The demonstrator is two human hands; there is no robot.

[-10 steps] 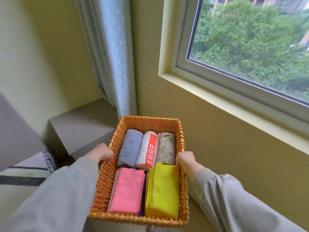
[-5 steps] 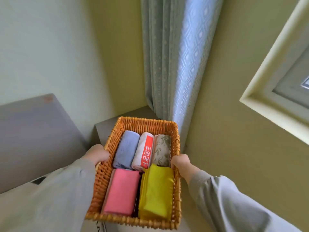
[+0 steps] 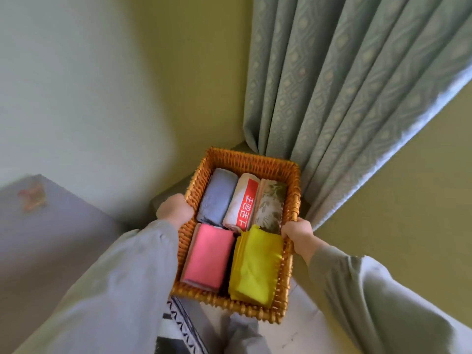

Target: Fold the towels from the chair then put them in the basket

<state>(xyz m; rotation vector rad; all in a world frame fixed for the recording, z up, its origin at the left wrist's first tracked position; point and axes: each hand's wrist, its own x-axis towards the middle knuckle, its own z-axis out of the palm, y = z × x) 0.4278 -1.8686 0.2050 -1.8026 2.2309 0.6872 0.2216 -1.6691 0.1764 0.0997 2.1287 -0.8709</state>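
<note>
The left hand (image 3: 175,210) at nine o'clock and right hand (image 3: 297,235) at three grip the long rims of the stiff wicker basket (image 3: 251,162), probably light with soft folded towels (image 3: 208,256).

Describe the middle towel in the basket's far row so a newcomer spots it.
Find the wicker basket before the curtain. In its far row of three towels, take the middle white towel. Only it bears a red band with white characters; beside it lie a blue towel and a leaf-patterned towel.
</note>
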